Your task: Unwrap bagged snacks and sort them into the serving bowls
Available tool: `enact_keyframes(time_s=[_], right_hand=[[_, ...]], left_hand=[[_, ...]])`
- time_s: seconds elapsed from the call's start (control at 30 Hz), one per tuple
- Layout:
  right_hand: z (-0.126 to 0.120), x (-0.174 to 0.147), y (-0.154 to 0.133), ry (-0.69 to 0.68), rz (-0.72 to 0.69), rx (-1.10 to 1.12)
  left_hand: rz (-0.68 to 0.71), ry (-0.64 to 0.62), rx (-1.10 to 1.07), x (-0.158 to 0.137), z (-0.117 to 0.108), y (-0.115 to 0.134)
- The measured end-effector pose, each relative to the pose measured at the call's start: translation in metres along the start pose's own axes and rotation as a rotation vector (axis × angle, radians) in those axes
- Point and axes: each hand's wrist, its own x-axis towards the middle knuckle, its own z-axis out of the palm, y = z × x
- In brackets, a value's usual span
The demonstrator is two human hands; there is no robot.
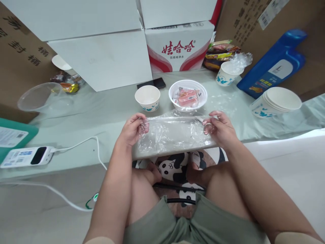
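A clear plastic bag [175, 134] is stretched between my two hands over the front edge of the table. My left hand [133, 128] pinches its upper left corner between thumb and fingers. At the upper right corner, my right hand [220, 128] grips the film with curled fingers. Just beyond the bag stands a white bowl [172, 96] with pink wrapped packets [188, 98] inside. A white paper cup [147, 96] with blue leaf prints is left of that bowl, close to my left hand.
Behind the cup lies a dark phone [157, 83], before white boxes [180, 51]. Stacked paper cups [262, 105] and a blue bottle [275, 64] stand right. A clear plastic bowl [38, 98], a white power bank [27, 157] and its cable [98, 149] are left. Another cup [224, 76] holds crumpled plastic.
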Motion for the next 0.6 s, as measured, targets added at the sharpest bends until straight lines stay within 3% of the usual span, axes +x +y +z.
enact_keyframes(time_s=[0.3,0.5,0.6], right_hand=[[-0.013,-0.003,-0.002,-0.253,-0.056,-0.104],[-0.012,0.001,0.011,-0.239,-0.068,-0.418],[-0.009,0.000,0.014,-0.310,-0.127,-0.683]], left_hand=[[-0.135,-0.029,-0.083,0.005,-0.002,0.003],[-0.225,-0.036,-0.010,0.006,0.006,-0.003],[-0.236,-0.019,0.021,0.008,0.006,-0.003]])
